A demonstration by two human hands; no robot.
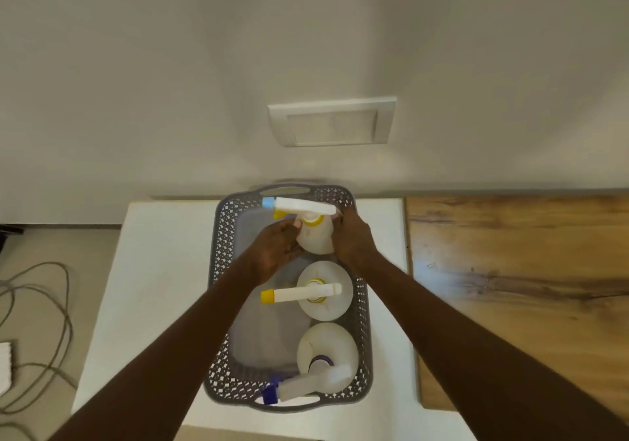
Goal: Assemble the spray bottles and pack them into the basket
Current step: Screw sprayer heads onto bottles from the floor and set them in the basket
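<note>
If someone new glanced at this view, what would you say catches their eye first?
Probably the two hands, left hand and right hand, gripping a white spray bottle with a blue nozzle tip at the far end of the grey perforated plastic basket. Next, two more white spray bottles standing behind it: the yellow-tipped one mid-basket and the purple-tipped one nearest the camera.

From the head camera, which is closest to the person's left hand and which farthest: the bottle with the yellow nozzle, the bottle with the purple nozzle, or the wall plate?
From the left hand:
1. Bottle with the yellow nozzle, mid-basket, just below the hand.
2. Wall plate, on the wall above the basket.
3. Bottle with the purple nozzle, at the basket's near end.
</note>
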